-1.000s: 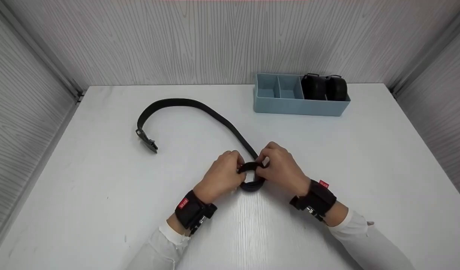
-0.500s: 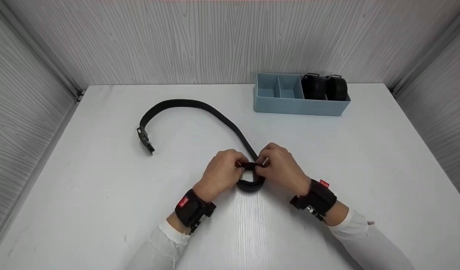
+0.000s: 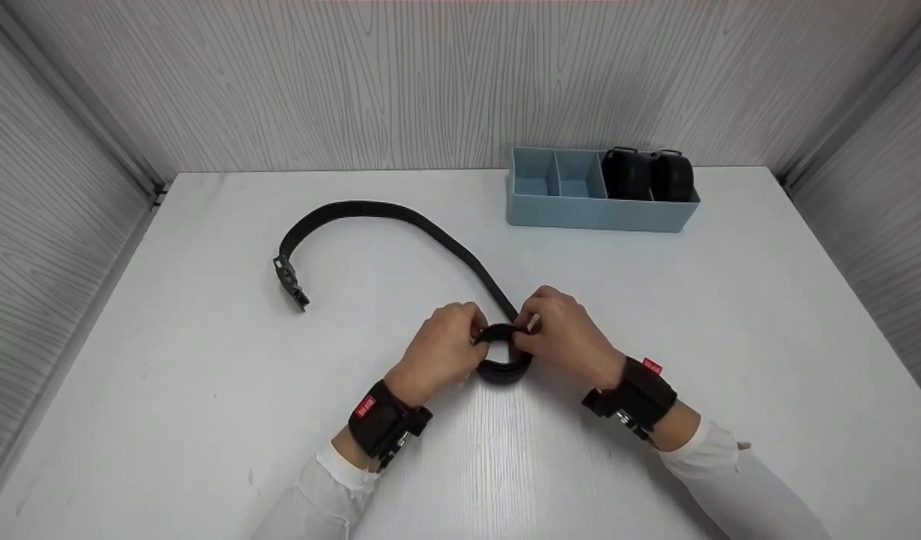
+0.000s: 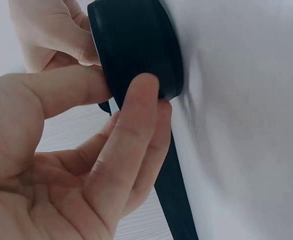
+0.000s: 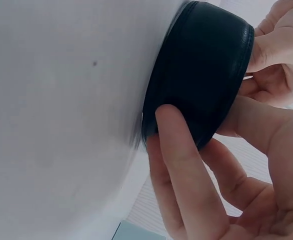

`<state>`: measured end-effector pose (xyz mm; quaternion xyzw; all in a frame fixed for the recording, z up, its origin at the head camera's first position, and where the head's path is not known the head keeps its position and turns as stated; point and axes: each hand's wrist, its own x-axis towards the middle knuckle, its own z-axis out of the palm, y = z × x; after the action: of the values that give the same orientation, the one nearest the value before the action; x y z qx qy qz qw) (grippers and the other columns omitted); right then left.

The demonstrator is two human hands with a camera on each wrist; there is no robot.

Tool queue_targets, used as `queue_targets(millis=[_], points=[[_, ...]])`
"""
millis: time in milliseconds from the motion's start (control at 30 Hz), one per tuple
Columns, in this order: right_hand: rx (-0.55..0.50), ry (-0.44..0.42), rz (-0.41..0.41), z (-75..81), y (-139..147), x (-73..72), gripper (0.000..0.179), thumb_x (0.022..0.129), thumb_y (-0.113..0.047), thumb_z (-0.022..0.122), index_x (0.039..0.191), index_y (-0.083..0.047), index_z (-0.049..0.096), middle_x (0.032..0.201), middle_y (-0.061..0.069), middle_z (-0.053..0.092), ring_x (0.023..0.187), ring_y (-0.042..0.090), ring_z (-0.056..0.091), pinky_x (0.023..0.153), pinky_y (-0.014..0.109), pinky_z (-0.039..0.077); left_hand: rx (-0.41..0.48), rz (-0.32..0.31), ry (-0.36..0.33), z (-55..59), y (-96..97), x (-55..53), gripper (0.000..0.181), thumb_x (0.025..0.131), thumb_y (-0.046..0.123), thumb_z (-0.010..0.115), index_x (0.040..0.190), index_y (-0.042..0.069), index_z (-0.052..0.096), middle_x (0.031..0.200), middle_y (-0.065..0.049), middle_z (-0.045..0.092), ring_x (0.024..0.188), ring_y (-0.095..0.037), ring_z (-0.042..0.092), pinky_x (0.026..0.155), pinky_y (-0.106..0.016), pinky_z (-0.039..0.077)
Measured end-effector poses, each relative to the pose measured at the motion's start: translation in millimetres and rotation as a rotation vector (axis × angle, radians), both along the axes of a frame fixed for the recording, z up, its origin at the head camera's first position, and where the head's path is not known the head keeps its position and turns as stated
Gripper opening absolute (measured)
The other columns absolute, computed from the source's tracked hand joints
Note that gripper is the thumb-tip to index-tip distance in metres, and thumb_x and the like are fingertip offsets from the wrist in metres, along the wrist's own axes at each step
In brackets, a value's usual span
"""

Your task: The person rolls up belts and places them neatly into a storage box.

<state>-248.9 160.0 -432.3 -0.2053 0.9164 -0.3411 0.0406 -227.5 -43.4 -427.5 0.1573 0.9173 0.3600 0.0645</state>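
Note:
A black belt (image 3: 438,236) lies on edge in a long curve in the head view, its metal buckle (image 3: 290,281) at the far left end. Its near end is coiled into a loose ring (image 3: 504,373) that stands on its edge on the table. My left hand (image 3: 439,349) pinches the ring's left side between thumb and fingers. On the right side, my right hand (image 3: 569,337) pinches the coil where the straight part joins it. In the right wrist view, smooth stitched leather (image 5: 201,65) shows beside my fingertips (image 5: 169,117). The coil's inner turns are mostly hidden.
A blue-grey divided box (image 3: 603,214) stands at the back right of the white table (image 3: 205,390). Two black rolled items (image 3: 627,174) with small metal loops on top fill its right compartments. Grey wood-grain panels (image 3: 340,82) enclose the back and sides.
The buckle end has swung slightly and settled. My left hand shifted a little around the coil, and the ring's shape changed slightly. My right hand stays nearly in place.

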Motion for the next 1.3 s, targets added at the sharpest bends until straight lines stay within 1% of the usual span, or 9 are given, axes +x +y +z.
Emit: queue_targets(millis=[133, 300, 400, 633, 767, 900, 1000, 1100, 1300], points=[[-0.017, -0.023, -0.001, 0.4, -0.5, -0.1, 0.009, 0.083, -0.003, 0.081, 0.091, -0.003, 0.077, 0.102, 0.009, 0.063, 0.084, 0.019, 0.07, 0.077, 0.033, 0.058, 0.006, -0.006, 0.057, -1.7, 0.0, -0.5, 0.013, 0.089, 0.0, 0.072, 0.102, 0.001, 0.073, 0.096, -0.009, 0.071, 0.089, -0.022, 0.064, 0.078, -0.038, 0.053], [-0.024, -0.008, 0.024, 0.3, -1.6, 0.4, 0.007, 0.083, -0.002, 0.08, 0.088, -0.004, 0.078, 0.1, 0.008, 0.064, 0.084, 0.02, 0.07, 0.077, 0.034, 0.057, 0.01, -0.01, 0.115, -3.7, 0.6, -0.3, 0.013, 0.087, -0.004, 0.07, 0.098, 0.002, 0.075, 0.096, -0.008, 0.074, 0.086, -0.021, 0.066, 0.074, -0.037, 0.054], [-0.026, -0.004, 0.034, 0.0, -2.0, 0.9, 0.005, 0.082, -0.001, 0.079, 0.086, -0.004, 0.078, 0.099, 0.008, 0.065, 0.083, 0.019, 0.07, 0.075, 0.033, 0.057, 0.018, -0.002, 0.094, -3.2, 0.6, -0.5, 0.014, 0.087, -0.003, 0.07, 0.098, 0.003, 0.076, 0.096, -0.008, 0.074, 0.084, -0.019, 0.065, 0.073, -0.035, 0.053], [-0.042, -0.012, 0.015, -0.7, -2.3, 0.9, 0.006, 0.082, 0.002, 0.077, 0.085, -0.003, 0.076, 0.099, 0.008, 0.064, 0.082, 0.018, 0.071, 0.073, 0.029, 0.058, 0.052, 0.034, -0.008, 0.1, 0.3, 0.6, 0.014, 0.088, 0.007, 0.076, 0.101, 0.003, 0.07, 0.097, -0.006, 0.07, 0.086, -0.018, 0.063, 0.074, -0.034, 0.052], [-0.047, -0.015, 0.008, -2.3, -2.8, 1.2, 0.006, 0.082, 0.003, 0.077, 0.085, -0.001, 0.074, 0.099, 0.008, 0.063, 0.084, 0.019, 0.071, 0.073, 0.028, 0.059, 0.027, 0.048, -0.025, 1.3, 1.1, 2.3, 0.021, 0.087, 0.014, 0.08, 0.099, 0.002, 0.067, 0.093, -0.006, 0.063, 0.086, -0.02, 0.057, 0.074, -0.035, 0.048], [-0.031, -0.002, 0.004, -3.7, -3.5, 1.8, 0.006, 0.082, 0.002, 0.077, 0.086, -0.002, 0.073, 0.099, 0.008, 0.061, 0.083, 0.018, 0.069, 0.073, 0.028, 0.058, 0.014, 0.045, -0.022, 0.2, 1.2, 2.1, 0.02, 0.087, 0.009, 0.078, 0.1, 0.001, 0.066, 0.092, -0.007, 0.06, 0.086, -0.021, 0.055, 0.075, -0.036, 0.047], [-0.017, 0.009, 0.004, -3.4, -4.0, 2.0, 0.006, 0.082, 0.0, 0.077, 0.086, -0.002, 0.073, 0.099, 0.008, 0.061, 0.082, 0.018, 0.068, 0.073, 0.029, 0.057, 0.018, 0.037, -0.001, -0.9, 0.6, 1.0, 0.016, 0.088, 0.002, 0.075, 0.102, 0.0, 0.067, 0.094, -0.008, 0.063, 0.089, -0.021, 0.057, 0.078, -0.037, 0.049], [-0.015, 0.015, 0.006, -3.0, -3.7, 2.0, 0.005, 0.084, -0.001, 0.077, 0.086, -0.002, 0.073, 0.099, 0.008, 0.061, 0.083, 0.019, 0.069, 0.074, 0.031, 0.057, 0.022, 0.032, 0.041, -1.4, -0.3, 0.2, 0.013, 0.088, -0.002, 0.072, 0.101, -0.001, 0.07, 0.095, -0.01, 0.066, 0.09, -0.023, 0.061, 0.079, -0.039, 0.051], [-0.028, 0.011, 0.018, -2.1, -2.9, 2.7, 0.008, 0.085, -0.004, 0.08, 0.09, -0.004, 0.075, 0.104, 0.01, 0.062, 0.086, 0.021, 0.069, 0.077, 0.034, 0.057, 0.024, 0.037, 0.121, -2.8, -1.5, -1.4, 0.013, 0.088, -0.004, 0.071, 0.098, 0.002, 0.076, 0.095, -0.01, 0.071, 0.092, -0.026, 0.067, 0.08, -0.042, 0.054]])
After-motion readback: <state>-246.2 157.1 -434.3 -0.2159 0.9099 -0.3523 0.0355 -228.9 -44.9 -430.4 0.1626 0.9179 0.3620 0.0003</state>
